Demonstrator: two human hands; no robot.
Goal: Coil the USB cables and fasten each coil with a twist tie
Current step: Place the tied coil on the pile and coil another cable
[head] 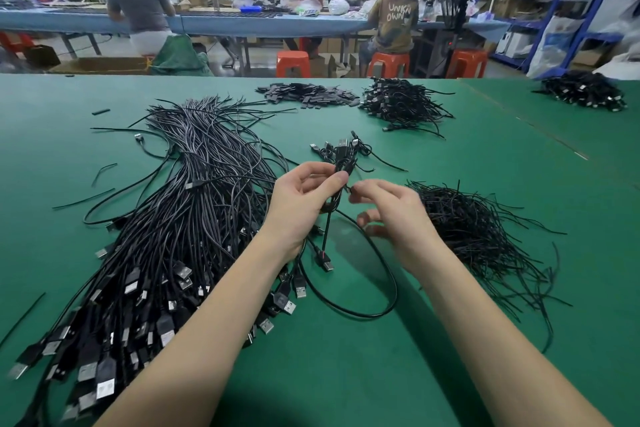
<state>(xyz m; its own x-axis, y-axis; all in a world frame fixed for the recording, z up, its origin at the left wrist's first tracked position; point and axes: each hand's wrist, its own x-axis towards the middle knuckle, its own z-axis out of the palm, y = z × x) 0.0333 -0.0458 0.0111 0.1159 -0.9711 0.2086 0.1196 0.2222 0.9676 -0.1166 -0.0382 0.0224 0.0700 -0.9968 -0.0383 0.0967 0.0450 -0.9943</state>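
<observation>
- The green mat (450,167) under everything is smooth and flat, with a faint seam running near to far on the right.
- On the left lies the big heap of uncoiled USB cables (166,219): thin, glossy black cords fanned out, their boxy metal-tipped plugs bunched at the near end. Judging by its bulk, most of the work is left.
- Finished bundles (403,103) sit far from me, right of centre, a bristly mound; a second pile (585,91) lies at the far right. So a fair share looks done.
- To the right of my hands is the stock of twist ties (478,229), wiry, fine, tangled like black straw.
- My left hand (301,205) grips the coil in progress (341,163), fingers curled round its waist, held above the mat in the middle; a loose loop of its cable (381,288) trails down toward me.
- My right hand (388,212) pinches a small tie end (349,188) beside the coil; this one is not fastened, I judge.
</observation>
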